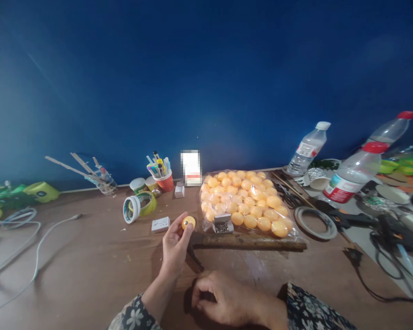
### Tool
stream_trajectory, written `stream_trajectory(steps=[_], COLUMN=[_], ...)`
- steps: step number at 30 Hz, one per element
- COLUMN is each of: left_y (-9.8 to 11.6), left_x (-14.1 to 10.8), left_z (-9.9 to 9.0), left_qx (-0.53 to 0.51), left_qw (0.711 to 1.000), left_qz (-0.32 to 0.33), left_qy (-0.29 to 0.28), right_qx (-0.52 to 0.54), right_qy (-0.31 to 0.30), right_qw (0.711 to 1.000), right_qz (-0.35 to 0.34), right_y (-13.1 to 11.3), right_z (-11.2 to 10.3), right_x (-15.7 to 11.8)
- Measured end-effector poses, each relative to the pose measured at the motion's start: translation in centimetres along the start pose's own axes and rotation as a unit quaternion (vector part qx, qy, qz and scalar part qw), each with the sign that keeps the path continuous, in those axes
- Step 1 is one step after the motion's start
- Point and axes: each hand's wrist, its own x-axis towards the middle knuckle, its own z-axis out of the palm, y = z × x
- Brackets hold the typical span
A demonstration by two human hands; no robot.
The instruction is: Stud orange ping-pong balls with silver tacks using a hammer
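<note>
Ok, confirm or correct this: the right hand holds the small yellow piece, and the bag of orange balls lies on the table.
Not quite: the head view shows the left hand holding the small yellow piece, not the right hand. The bag of orange balls lies on the table.

A plain deep-blue wall [206, 68] spans the view from 9 o'clock over 12 to 3. Its colour is palest at 9 o'clock, where a milky sheen spreads, and darkest toward 1 o'clock. A faint diagonal streak [37, 64] crosses it at 10 o'clock, and a softer glow sits near the centre. Below, from 8 o'clock round to 4, stretches a brown table [89, 284], its far side along the wall's foot. A thin pale strip [89, 189] marks that border toward 9 o'clock. The light is dim and diffuse.
</note>
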Motion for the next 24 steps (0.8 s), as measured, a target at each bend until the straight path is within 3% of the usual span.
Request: stream_trajectory(steps=[24], left_y=[0.10], left_x=[-0.08], left_z=[0.07], left_qx=[0.011], left_qw=[1.000], left_qz=[0.000], left_qy=[0.003], right_qx=[-0.019], right_qy=[-0.011], right_qw=[1.000], right_qz=[0.014], right_y=[-0.36], right_z=[-0.27], right_x=[0.05])
